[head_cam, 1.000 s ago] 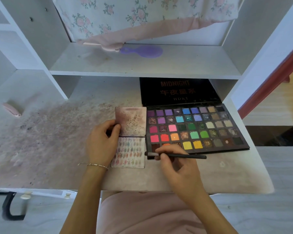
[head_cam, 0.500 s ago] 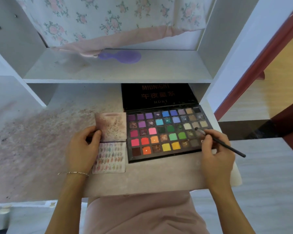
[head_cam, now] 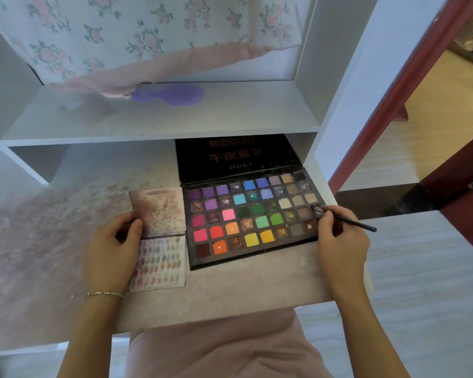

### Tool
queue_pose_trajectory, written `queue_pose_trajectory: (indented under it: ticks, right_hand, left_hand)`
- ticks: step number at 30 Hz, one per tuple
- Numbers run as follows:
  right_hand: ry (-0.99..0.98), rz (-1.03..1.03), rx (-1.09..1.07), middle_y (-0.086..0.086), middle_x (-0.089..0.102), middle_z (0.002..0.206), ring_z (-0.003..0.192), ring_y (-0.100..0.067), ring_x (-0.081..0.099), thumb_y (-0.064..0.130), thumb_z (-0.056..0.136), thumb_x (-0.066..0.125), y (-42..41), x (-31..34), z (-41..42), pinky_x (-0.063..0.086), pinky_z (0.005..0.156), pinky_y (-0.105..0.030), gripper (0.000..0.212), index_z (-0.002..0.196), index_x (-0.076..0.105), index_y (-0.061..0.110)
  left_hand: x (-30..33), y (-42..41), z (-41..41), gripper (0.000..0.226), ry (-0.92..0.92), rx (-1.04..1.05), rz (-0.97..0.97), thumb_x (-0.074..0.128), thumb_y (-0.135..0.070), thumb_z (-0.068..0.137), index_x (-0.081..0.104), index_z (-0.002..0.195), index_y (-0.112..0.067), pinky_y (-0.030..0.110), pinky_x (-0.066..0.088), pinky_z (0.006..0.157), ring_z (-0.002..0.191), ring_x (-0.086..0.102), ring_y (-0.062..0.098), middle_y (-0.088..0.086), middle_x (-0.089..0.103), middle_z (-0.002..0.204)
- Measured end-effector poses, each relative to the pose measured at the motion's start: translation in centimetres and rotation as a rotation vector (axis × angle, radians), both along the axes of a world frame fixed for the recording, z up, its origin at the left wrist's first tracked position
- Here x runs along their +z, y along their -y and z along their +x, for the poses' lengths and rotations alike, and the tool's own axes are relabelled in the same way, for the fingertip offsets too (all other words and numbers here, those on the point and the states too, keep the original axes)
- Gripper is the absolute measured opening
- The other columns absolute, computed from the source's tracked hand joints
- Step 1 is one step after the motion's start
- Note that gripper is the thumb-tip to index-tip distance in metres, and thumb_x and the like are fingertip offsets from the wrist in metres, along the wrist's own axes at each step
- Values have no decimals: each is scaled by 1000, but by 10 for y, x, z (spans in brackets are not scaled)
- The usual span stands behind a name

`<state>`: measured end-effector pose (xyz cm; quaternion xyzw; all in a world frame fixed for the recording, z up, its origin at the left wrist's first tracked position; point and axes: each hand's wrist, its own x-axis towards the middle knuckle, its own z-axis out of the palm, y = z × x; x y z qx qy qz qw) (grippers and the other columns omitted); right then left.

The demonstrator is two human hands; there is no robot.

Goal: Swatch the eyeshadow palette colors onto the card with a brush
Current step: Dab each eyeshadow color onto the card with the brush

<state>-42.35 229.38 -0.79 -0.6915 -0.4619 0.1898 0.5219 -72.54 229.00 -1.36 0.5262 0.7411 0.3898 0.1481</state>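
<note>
The right hand (head_cam: 340, 241) covers the right front corner of the open eyeshadow palette (head_cam: 253, 216) on the desk (head_cam: 230, 290) and pinches a thin brush (head_cam: 347, 218), bristles on a right-edge pan, while the left hand (head_cam: 111, 249) grips the card (head_cam: 159, 238) just left of the palette, thumb on its edge.

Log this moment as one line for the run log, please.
step: loading brush | right hand: holds brush, tip at palette right edge | left hand: holds card | card: swatch rows present
</note>
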Motion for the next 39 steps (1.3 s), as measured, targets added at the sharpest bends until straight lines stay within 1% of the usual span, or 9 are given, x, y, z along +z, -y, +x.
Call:
queue_pose_trajectory:
  ticks: [3, 7, 11, 18, 25, 29, 33, 35, 39]
  right_hand:
    - [-15, -15, -15, -2, 62, 88, 80, -4, 57, 8, 90, 48, 1, 1, 0, 44, 65, -12, 16, 90, 58, 21]
    - [-19, -9, -14, -2, 62, 90, 80, -3, 57, 9, 90, 48, 1, 2, -1, 45, 64, -6, 15, 92, 58, 20]
    - [-25, -21, -27, -5, 63, 90, 80, -7, 57, 8, 90, 48, 1, 3, 0, 48, 69, -15, 15, 91, 58, 19]
    - [-67, 66, 61, -2, 62, 85, 76, 1, 58, 4, 89, 50, 5, 7, -12, 45, 62, -5, 18, 91, 58, 20]
    - [-120, 119, 357, 13, 61, 77, 74, 1, 59, -3, 86, 52, 18, 16, -57, 46, 61, -9, 36, 82, 56, 32]
    - [-168, 96, 560, 16, 63, 76, 72, 2, 58, 7, 79, 53, 31, 15, -88, 42, 62, -5, 23, 80, 56, 30]
    - [-105, 20, 739, 10, 61, 78, 69, -10, 56, 28, 77, 53, 39, 7, -105, 45, 60, -20, 4, 77, 56, 30]
    - [-95, -26, 799, 10, 61, 80, 71, -12, 57, 25, 77, 54, 40, 5, -108, 46, 62, -23, 8, 79, 56, 33]
    - [-68, -55, 857, 15, 61, 81, 76, -8, 58, 21, 76, 55, 40, 3, -109, 43, 63, -13, 17, 74, 56, 37]
  left_hand:
    - [-1, 0, 0, 20, 4, -2, -1, 54, -16, 88, 66, 104, -11, 28, 37, 68, 78, 53, 14, 6, 67, 93]
    - [-2, 0, -1, 21, -16, -4, -4, 53, -18, 89, 65, 105, -12, 30, 40, 70, 79, 53, 14, 7, 68, 97]
    - [-1, 0, -1, 22, -23, -3, 0, 54, -18, 88, 65, 106, -12, 31, 41, 70, 79, 53, 15, 9, 68, 97]
    - [0, 0, 0, 22, -8, 3, -4, 54, -16, 88, 65, 106, -10, 30, 39, 71, 80, 52, 14, 9, 68, 97]
    - [3, 1, 1, 20, 15, -4, 2, 53, -16, 88, 66, 104, -13, 27, 38, 69, 79, 54, 13, 4, 67, 95]
    - [3, 1, 1, 20, 6, -18, 5, 53, -17, 88, 66, 103, -14, 26, 40, 67, 78, 55, 13, 3, 68, 94]
    - [3, 0, 1, 20, 10, -6, 9, 54, -18, 88, 67, 103, -15, 28, 42, 72, 82, 58, 16, 1, 68, 93]
    - [4, 0, 1, 19, 5, -9, 24, 54, -17, 87, 68, 100, -15, 24, 41, 65, 77, 56, 11, -4, 65, 88]
    - [4, 1, 1, 18, 16, 0, 49, 56, -17, 87, 68, 99, -16, 19, 39, 60, 71, 53, 5, -12, 60, 81]
